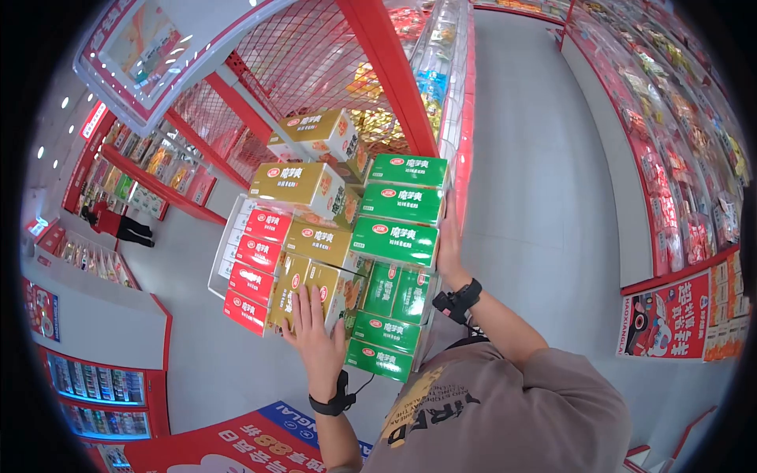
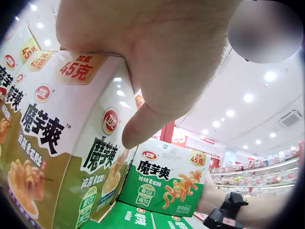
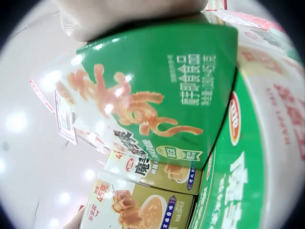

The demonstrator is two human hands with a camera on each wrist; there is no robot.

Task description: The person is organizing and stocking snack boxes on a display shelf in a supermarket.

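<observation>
My left hand [image 1: 315, 337] rests with straight fingers on the near pair of gold snack boxes [image 1: 296, 277]. In the left wrist view the thumb [image 2: 143, 125] hangs along the side of a gold-and-white box [image 2: 45, 138]. My right hand [image 1: 450, 248] lies with extended fingers against the right end of the nearest green box [image 1: 394, 241] in a raised row. The right wrist view shows part of that hand [image 3: 128, 16] at the edge of a green box [image 3: 157, 90]. Below the raised row sit more green boxes [image 1: 382, 329], some standing on end.
Red boxes [image 1: 256, 257] line the stack's left side, with larger gold boxes [image 1: 303, 188] behind. Beyond stands a red mesh rack [image 1: 386, 71]. A grey aisle floor [image 1: 528, 158] runs to the right beside snack shelves [image 1: 670, 142]. A person in red [image 1: 118, 225] is far left.
</observation>
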